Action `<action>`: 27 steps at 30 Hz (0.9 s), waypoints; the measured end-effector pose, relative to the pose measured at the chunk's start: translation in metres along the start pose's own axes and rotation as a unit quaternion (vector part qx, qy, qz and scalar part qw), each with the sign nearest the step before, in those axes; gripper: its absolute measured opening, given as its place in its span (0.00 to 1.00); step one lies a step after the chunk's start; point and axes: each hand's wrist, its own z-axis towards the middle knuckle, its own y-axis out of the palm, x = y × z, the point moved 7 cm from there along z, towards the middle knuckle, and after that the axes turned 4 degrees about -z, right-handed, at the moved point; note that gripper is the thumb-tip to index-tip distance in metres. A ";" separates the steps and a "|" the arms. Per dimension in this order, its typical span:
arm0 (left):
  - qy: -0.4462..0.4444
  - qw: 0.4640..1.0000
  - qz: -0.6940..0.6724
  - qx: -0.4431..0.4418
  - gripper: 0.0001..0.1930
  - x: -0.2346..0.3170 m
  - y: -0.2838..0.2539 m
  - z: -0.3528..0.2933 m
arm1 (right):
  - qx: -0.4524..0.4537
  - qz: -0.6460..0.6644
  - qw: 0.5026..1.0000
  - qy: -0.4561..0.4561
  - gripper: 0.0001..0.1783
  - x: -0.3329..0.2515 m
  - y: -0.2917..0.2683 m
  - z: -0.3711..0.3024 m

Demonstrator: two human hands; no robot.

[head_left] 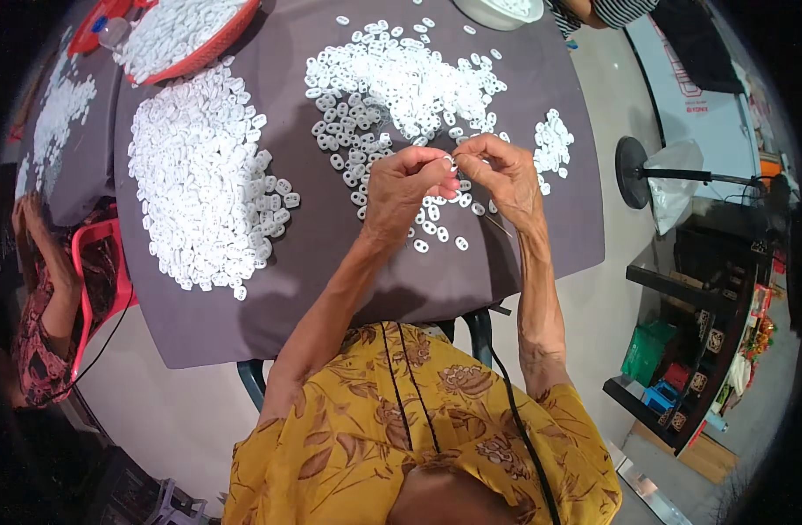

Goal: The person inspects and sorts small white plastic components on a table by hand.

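Above the near side of the purple-grey cloth, my left hand point(399, 185) pinches a small white oval piece point(453, 164) between thumb and fingers. My right hand point(509, 182) meets it there, its thumb and forefinger closed at the piece's edge; whatever sits in that pinch is too small to make out. Beneath and beyond both hands spreads a loose pile of white oval pieces with two holes point(409, 87). Several of them lie scattered just below my fingers. A thin stick-like tool point(499, 226) rests on the cloth under my right hand.
A larger heap of white pieces point(195, 175) covers the table's left side, below a full red basket point(230, 35). To the right lies a small cluster point(554, 144). A white bowl point(497, 16) stands at the far edge. Other people's arms show at far left and top right.
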 end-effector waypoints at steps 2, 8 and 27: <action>0.007 1.000 -0.002 0.003 0.09 -0.002 0.000 0.000 | 0.009 0.007 1.000 0.016 0.04 0.004 0.000 -0.001; 0.024 1.000 0.005 0.002 0.08 -0.003 -0.002 0.003 | 0.016 -0.035 0.999 0.018 0.05 0.002 0.002 -0.001; 0.062 0.991 -0.117 0.023 0.06 0.031 -0.038 0.010 | 0.122 -0.292 0.947 -0.054 0.08 0.040 -0.016 0.023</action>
